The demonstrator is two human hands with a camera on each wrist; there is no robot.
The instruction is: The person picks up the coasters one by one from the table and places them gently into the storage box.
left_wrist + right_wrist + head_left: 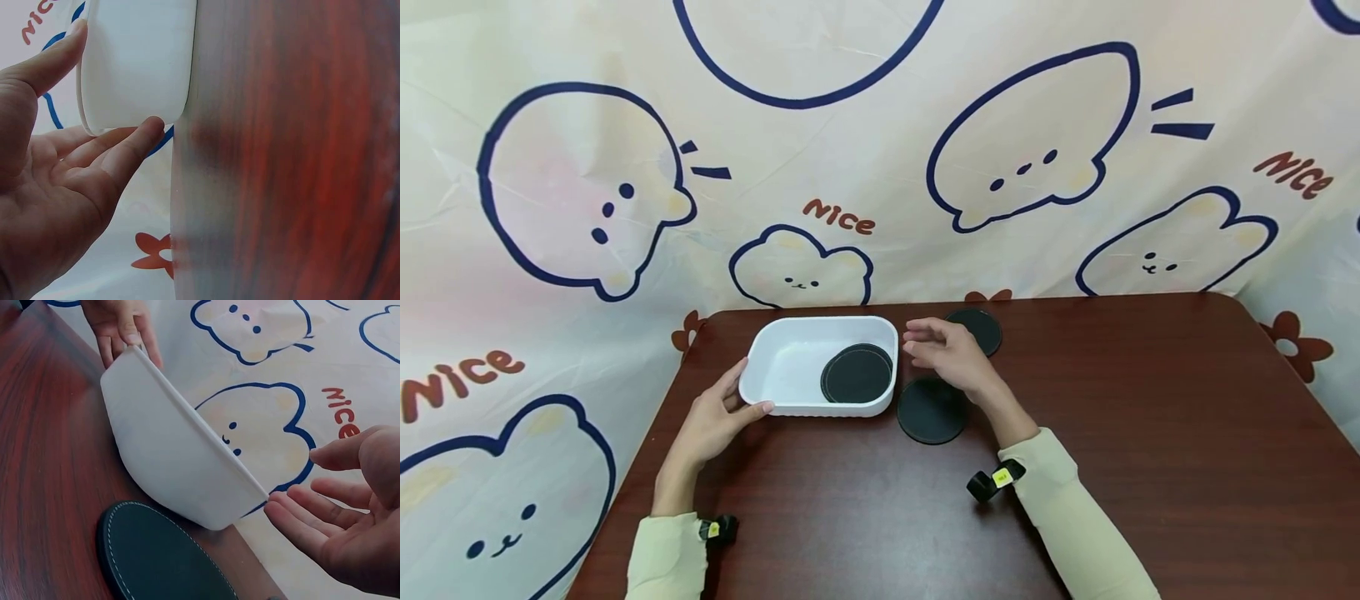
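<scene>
A white plastic basin stands at the table's far left. Inside it, toward its right end, lies a round black coaster. My left hand grips the basin's left end; in the left wrist view its thumb lies along the rim and the other fingers meet the end wall. Just off the basin's right end is my right hand, fingers loosely extended and holding nothing. A second black coaster, with light edge stitching in the right wrist view, lies below that hand. Another coaster is partly hidden behind it.
The dark reddish-brown table stretches away to the right. A pale cloth with blue cartoon outlines hangs behind the table's far edge and along its left side. Both wrists carry a small black camera over pale sleeves.
</scene>
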